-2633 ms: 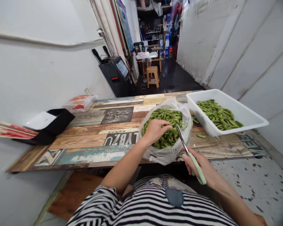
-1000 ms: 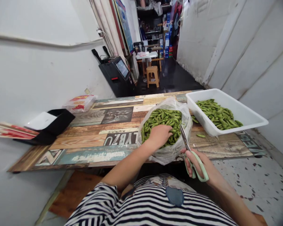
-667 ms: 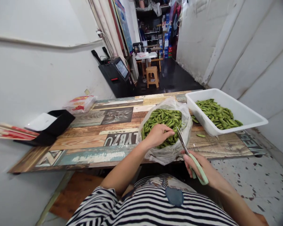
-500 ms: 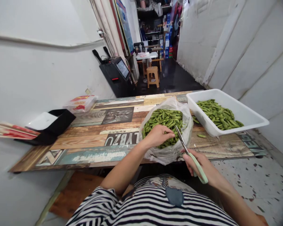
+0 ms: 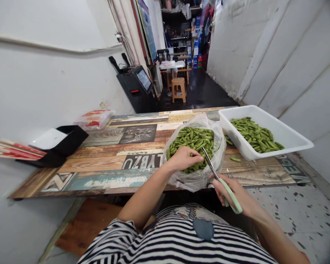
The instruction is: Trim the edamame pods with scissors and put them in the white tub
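My right hand [image 5: 231,192] is closed around the pale green handles of a pair of scissors [image 5: 227,190]. Their metal blades point up and left, the tips close beside the fingertips of my left hand [image 5: 185,158]. That hand is pinched shut over the pods; whatever is between its fingertips is too small or hidden to make out. Beneath both hands a clear plastic bag [image 5: 178,180], its mouth spread wide, is full of green edamame pods [image 5: 194,137]. To its right stands a white plastic tub [image 5: 294,142] with more edamame pods [image 5: 255,135] inside.
A few loose pods [image 5: 235,159] lie on the wood-patterned table [image 5: 99,161] between bag and tub. At the left are a black holder [image 5: 74,137] with chopsticks [image 5: 15,150] and a red-and-white packet [image 5: 95,119]. Beyond the table stand a black touchscreen machine [image 5: 137,88] and a stool [image 5: 178,90].
The scissors' tips have shifted slightly left, closer to my left fingertips. My left hand keeps its pinch in nearly the same place, and the camera view has moved a little.
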Demonstrator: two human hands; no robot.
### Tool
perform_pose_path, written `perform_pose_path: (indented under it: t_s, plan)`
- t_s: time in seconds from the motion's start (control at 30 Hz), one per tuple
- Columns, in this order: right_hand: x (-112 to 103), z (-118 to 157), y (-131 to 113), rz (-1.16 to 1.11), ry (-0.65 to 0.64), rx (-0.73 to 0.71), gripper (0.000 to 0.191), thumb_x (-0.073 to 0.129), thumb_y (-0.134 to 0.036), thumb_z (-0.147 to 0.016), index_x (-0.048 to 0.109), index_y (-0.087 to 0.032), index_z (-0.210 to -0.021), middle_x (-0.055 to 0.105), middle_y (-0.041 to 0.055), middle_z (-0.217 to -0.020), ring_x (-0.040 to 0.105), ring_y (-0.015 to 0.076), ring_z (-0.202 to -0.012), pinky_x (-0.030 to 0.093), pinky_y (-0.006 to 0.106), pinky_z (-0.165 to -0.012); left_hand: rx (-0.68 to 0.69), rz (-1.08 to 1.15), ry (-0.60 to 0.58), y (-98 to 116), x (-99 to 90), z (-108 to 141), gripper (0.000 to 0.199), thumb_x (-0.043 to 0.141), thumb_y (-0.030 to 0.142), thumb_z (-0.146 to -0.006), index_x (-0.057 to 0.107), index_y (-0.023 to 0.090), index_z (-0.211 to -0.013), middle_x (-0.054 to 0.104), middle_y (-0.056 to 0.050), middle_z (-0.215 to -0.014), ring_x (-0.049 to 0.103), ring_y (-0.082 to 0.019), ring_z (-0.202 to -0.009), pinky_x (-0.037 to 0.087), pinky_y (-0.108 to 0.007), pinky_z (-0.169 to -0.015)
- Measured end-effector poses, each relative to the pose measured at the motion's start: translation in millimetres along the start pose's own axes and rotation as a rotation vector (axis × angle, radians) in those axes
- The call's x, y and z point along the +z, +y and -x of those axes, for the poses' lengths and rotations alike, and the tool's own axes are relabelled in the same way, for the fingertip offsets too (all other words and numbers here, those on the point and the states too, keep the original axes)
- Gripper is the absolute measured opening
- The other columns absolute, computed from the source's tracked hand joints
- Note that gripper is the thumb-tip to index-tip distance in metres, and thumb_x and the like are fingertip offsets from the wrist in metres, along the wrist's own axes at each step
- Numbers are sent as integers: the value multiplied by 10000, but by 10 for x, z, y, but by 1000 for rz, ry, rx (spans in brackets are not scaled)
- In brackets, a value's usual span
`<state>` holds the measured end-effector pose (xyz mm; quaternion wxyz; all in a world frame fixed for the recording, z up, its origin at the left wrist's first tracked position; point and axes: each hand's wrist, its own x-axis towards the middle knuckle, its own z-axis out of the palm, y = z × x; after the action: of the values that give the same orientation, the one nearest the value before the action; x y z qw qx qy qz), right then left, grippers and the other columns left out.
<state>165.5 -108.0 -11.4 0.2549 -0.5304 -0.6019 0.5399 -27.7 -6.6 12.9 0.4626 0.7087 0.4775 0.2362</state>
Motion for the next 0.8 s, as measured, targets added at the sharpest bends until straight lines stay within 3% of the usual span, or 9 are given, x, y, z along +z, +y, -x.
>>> perform_pose_path:
  t_s: [0.13, 0.23, 0.33, 0.43, 0.57, 0.7, 0.8]
  plan:
    - [51, -38, 63, -70, 56, 85, 427, 483, -622, -836, 540, -200, -855, 410, -93, -429, 391, 93, -325, 326, 195, -332, -85, 152, -23, 14, -13, 8, 256, 682, 363, -677, 720, 113, -721, 509, 29, -471, 370, -64, -429, 279, -213, -453]
    - [80, -34, 70, -166, 81, 92, 490, 505, -669, -795, 523, -199, -932, 435, -90, -470, 410, 102, -342, 354, 213, -340, -143, 416, -21, -26, -16, -9, 267, 704, 362, -671, 637, 104, -675, 476, 42, -456, 336, -35, -397, 226, -188, -421]
    - [92, 12, 29, -229, 20, 27, 527, 411, -667, -853, 506, -174, -1013, 506, -53, -536, 504, 132, -443, 447, 263, -471, -133, 641, 107, -66, 10, -34, 291, 736, 337, -643, 573, 106, -715, 574, 10, -568, 343, -11, -388, 193, -172, -401]
    - [106, 65, 7, -228, -11, -34, 530, 335, -642, -898, 511, -157, -1020, 541, -23, -574, 544, 149, -517, 463, 293, -575, -88, 723, 274, -69, 61, -48, 334, 760, 312, -611, 508, 136, -742, 625, -3, -627, 366, -11, -376, 197, -164, -385]
    - [136, 100, -13, -228, 16, 0, 495, 386, -648, -880, 515, -179, -974, 527, -32, -584, 523, 140, -507, 452, 277, -536, -38, 722, 426, -39, 128, -48, 386, 770, 337, -597, 438, 162, -690, 604, 28, -578, 385, -19, -365, 216, -163, -376]
    - [149, 44, -89, -146, -11, 55, 520, 385, -686, -851, 473, -200, -688, 510, -28, -498, 519, 126, -469, 442, 249, -490, -33, 737, 390, -18, 179, -21, 387, 772, 340, -589, 444, 157, -685, 637, 9, -607, 381, -15, -371, 239, -168, -388]
    - [151, -50, -120, -142, 12, 78, 525, 394, -700, -832, 446, -209, -654, 486, -49, -468, 490, 104, -399, 419, 222, -413, -46, 718, 328, -15, 218, 17, 373, 767, 327, -594, 446, 155, -674, 646, -10, -609, 389, -18, -382, 256, -172, -401]
